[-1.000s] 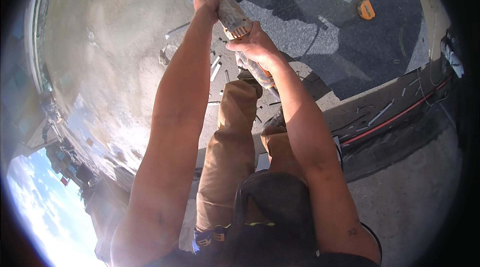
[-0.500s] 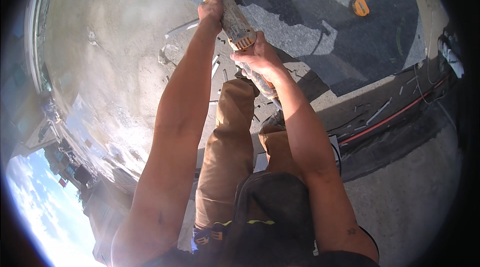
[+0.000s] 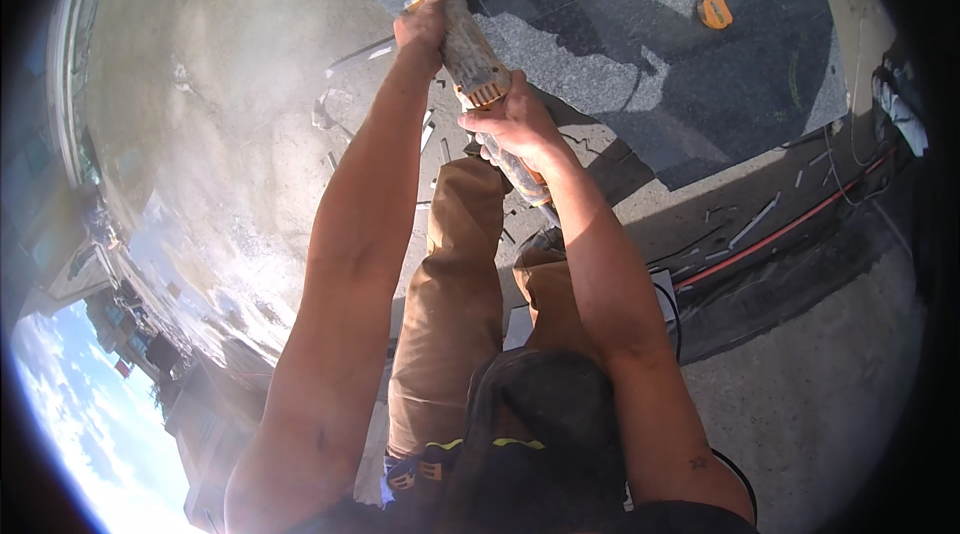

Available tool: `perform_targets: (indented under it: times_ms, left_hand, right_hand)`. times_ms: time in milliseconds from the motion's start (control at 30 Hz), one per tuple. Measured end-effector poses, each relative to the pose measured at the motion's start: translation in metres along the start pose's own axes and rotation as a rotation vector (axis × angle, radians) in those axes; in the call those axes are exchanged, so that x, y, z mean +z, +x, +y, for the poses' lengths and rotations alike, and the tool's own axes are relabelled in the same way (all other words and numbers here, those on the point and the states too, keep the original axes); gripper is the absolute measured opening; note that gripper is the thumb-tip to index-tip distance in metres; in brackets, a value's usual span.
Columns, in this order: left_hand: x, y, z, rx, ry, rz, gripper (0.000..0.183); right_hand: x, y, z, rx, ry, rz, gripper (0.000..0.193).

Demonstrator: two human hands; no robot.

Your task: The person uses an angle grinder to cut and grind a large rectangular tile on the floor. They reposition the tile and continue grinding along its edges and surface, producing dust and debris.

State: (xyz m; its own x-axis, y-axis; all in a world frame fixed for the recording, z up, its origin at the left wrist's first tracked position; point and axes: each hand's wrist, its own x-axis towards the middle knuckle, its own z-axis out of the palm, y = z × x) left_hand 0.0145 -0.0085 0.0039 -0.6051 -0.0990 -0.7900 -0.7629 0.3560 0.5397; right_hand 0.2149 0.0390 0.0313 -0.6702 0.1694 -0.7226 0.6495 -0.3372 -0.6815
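Note:
Both arms stretch forward to a dusty yellow-and-grey angle grinder point(image 3: 470, 52). My left hand point(image 3: 421, 26) wraps round its front end, near the head. Further back, my right hand point(image 3: 512, 121) is closed round the rear handle, with the thumb across it. The grinder's head lies at the left edge of a large dark grey speckled stone slab point(image 3: 620, 99). Its disc is a dark thin shape beside the head, on the slab side; whether it touches the stone I cannot tell. A yellow tape measure point(image 3: 715, 10) lies on the slab, to the right.
Thin offcut strips point(image 3: 755, 221) are scattered on the concrete right of my legs, beside a red hose or cable point(image 3: 790, 237). More slivers lie near my left foot. Pale dust hangs over the concrete point(image 3: 230, 114) at left. A whitish object point(image 3: 900, 112) sits at the far right.
Both hands still hold the grinder in nearly the same place. The slab and tape measure appear shifted slightly left in the view.

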Motion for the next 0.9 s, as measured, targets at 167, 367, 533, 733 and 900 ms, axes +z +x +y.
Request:
perform_targets:
  times_ms: [167,367,533,733,900]
  left_hand:
    - [-0.002,0.011,0.005,0.015,0.009,-0.016,0.074]
    - [0.001,0.024,0.014,0.026,0.013,-0.014,0.072]
    - [0.003,0.028,0.018,0.038,-0.007,-0.027,0.068]
    - [0.011,0.035,0.019,0.011,-0.086,-0.037,0.061]
    - [0.011,0.03,0.012,0.0,-0.075,-0.043,0.061]
  right_hand:
    - [0.004,0.005,-0.01,0.023,0.031,0.012,0.065]
    - [-0.003,0.003,-0.041,0.121,0.178,-0.058,0.075]
    - [-0.004,0.007,-0.053,0.126,0.173,-0.057,0.075]
    - [-0.007,0.013,-0.053,0.147,0.191,-0.07,0.075]
    - [-0.007,0.005,-0.043,0.101,0.186,-0.028,0.074]
